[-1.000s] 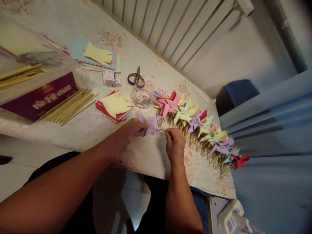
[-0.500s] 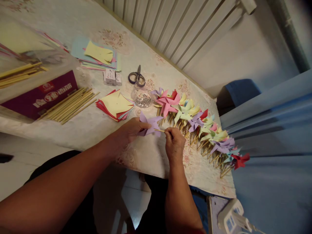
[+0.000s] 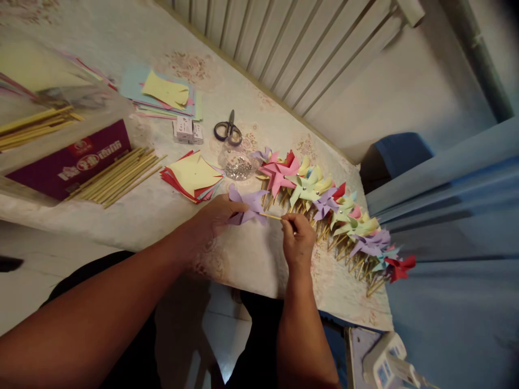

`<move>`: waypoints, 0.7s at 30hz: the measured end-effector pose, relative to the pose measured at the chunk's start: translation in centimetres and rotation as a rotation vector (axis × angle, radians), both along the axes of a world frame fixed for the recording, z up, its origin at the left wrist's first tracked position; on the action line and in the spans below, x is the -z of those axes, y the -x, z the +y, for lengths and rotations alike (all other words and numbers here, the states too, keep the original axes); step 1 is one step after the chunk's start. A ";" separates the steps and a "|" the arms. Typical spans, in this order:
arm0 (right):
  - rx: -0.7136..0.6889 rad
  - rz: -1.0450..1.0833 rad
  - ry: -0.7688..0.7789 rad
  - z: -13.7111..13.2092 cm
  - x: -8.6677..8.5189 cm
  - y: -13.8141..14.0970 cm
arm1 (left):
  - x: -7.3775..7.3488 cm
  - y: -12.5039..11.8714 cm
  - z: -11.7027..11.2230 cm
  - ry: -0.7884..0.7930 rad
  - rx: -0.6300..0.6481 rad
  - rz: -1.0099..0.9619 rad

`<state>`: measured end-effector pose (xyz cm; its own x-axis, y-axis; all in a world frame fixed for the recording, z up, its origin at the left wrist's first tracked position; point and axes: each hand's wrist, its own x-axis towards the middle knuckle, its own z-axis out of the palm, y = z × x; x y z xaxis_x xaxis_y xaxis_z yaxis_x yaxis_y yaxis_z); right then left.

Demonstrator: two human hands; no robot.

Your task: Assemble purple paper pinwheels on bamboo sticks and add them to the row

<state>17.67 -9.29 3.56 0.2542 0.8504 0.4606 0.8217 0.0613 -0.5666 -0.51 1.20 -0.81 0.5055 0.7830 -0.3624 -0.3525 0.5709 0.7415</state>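
Between the thumb and fingers of my left hand is a purple paper pinwheel, its blades folded in. My right hand pinches a thin wooden stick that reaches to the pinwheel's right side. Whether the stick is fixed to the paper cannot be seen. Just beyond my left hand lies a pile of cut paper squares, yellow on top and red beneath. A clear dish of small metal pins stands behind the pinwheel. Finished pinwheels on sticks lie in a long row to the right.
Scissors lie near two small boxes and a stack of coloured paper. Bare sticks rest beside a plastic bin at left. A radiator borders the back; a power strip sits at lower right.
My right hand has moved a little to the right, and more of the stick shows between it and the pinwheel. The pinwheel has shifted slightly left in my left hand.
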 end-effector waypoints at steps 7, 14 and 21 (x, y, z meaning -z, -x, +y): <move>0.146 0.172 0.132 0.1 1.3 -2.2 | -1.9 0.7 0.1 0.130 -0.097 -0.048; 0.114 0.067 0.327 0.9 2.5 -0.7 | -2.6 0.8 0.1 0.137 -0.134 -0.107; 0.046 -0.196 0.418 0.9 2.7 0.2 | -2.3 0.9 0.1 0.105 -0.093 -0.118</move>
